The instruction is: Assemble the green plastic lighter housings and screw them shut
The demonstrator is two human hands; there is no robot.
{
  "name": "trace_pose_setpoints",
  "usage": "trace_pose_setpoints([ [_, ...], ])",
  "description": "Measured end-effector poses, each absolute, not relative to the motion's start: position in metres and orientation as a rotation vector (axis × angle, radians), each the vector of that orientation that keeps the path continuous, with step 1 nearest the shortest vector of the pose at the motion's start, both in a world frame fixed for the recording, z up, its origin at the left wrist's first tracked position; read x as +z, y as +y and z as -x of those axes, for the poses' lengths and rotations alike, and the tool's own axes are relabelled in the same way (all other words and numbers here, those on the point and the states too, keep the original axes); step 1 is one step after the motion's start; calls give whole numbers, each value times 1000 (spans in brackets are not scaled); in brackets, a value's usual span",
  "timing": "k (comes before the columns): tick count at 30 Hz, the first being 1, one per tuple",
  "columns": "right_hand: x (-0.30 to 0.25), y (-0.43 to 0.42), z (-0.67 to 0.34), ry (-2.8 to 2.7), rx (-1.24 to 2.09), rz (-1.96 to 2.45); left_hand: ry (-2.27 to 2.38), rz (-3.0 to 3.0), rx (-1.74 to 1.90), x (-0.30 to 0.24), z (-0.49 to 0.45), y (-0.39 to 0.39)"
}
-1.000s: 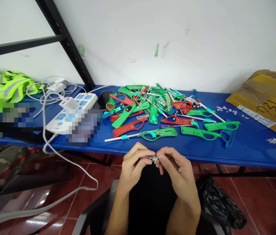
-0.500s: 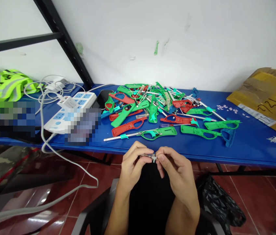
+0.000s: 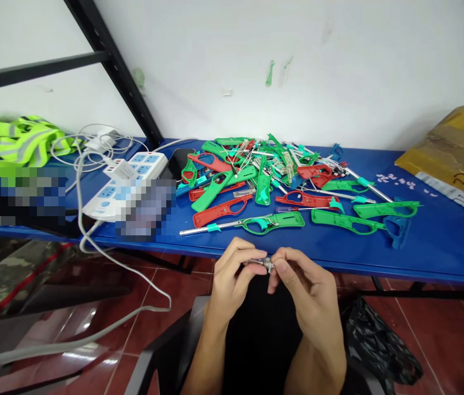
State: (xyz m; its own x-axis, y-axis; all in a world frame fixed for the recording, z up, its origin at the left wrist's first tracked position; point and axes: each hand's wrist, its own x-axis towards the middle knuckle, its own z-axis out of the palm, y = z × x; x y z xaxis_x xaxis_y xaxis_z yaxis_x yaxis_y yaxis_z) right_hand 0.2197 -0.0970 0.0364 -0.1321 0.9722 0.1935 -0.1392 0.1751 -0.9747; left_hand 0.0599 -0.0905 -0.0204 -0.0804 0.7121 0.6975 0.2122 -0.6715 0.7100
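Observation:
Over my lap, just in front of the table edge, my left hand [image 3: 232, 282] pinches a small clear plastic part [image 3: 267, 264] with a white end. The fingertips of my right hand [image 3: 313, 288] close on that white end; they hide its tip. On the table beyond lies an assembled-looking green lighter half [image 3: 289, 220] with a metal tube and a teal trigger. Behind it, a red lighter casing [image 3: 215, 213] and a green casing [image 3: 347, 225] lie among a heap of casings, metal tubes and wires.
A white power strip [image 3: 127, 186] with tangled cables stands on the left of the blue table [image 3: 330, 258]. A cardboard box [image 3: 458, 148] sits at the right, near scattered small white pieces [image 3: 396, 180]. A black bag [image 3: 380, 340] lies on the floor.
The view has turned slightly left, so everything appears shifted right. Both hands keep the same pinch on the small part, with no clear change between them.

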Motion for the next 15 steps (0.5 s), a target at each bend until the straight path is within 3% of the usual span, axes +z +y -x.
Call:
trace_pose_setpoints([
  [15,26,-93,-238,-1209,1462,770,900,-1863,1754,-17,-63,-91],
])
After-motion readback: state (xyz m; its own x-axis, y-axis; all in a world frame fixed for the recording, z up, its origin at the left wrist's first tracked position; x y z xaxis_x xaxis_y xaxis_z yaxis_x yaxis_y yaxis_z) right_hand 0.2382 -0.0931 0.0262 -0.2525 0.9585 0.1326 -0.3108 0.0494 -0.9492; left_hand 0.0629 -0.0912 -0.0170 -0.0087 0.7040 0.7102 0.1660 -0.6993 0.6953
